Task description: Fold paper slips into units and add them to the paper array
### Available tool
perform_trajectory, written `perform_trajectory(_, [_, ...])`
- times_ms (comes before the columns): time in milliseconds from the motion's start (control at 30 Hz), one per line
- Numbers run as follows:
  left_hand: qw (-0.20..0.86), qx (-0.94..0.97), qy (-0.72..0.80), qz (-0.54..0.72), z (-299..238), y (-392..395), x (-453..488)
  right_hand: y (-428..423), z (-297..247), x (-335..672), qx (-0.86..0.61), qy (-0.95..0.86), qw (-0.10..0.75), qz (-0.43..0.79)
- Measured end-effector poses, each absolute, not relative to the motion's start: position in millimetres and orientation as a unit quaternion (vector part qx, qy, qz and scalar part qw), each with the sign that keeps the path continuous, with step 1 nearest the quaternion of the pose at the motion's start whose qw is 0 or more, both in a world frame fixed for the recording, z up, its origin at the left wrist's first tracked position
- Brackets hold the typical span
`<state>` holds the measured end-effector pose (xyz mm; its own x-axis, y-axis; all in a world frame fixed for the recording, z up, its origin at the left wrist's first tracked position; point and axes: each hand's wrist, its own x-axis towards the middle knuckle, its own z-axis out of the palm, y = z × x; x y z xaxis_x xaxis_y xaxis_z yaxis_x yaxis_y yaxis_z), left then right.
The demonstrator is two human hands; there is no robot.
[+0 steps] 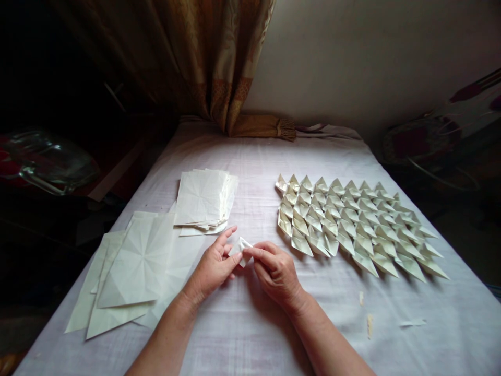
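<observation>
Between my two hands is a small piece of folded white paper (239,251), pointed at the top. My left hand (214,263) pinches its lower left part with the thumb in front, while some fingers stretch out behind. With thumb and forefinger, my right hand (277,271) grips the paper's right edge; the other fingers are curled in. To the right stand rows of folded paper boats (352,224). Just beyond my left hand lies a stack of creased paper squares (201,197). Larger creased sheets (136,261) overlap at the left.
A pale cloth covers the table (250,329). Small paper scraps (370,326) and a white strip (413,323) lie at the front right. A patterned curtain (223,62) hangs at the back edge. A glass dish (50,159) sits left of the table in shadow.
</observation>
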<state>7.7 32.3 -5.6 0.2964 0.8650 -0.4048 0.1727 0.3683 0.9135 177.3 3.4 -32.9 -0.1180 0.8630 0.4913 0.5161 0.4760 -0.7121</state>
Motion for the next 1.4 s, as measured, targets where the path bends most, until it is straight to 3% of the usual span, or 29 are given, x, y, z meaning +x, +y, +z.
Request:
perform_trajectory(233, [0.639, 0.493, 0.521, 0.276, -4.6, 33.0, 7.4, 4.1, -26.4, 177.4, -0.529, -0.647, 0.476, 0.272])
perform_trajectory(600, [0.638, 0.503, 0.51, 0.283, -3.6, 31.7, 9.0, 7.1, -27.9, 178.7, -0.547, -0.633, 0.464, 0.292])
perform_trajectory(1400, [0.582, 0.61, 0.446, 0.302, -14.9, 26.0, 13.1, 5.5, -19.2, 170.9, -0.517, -0.645, 0.502, 0.255])
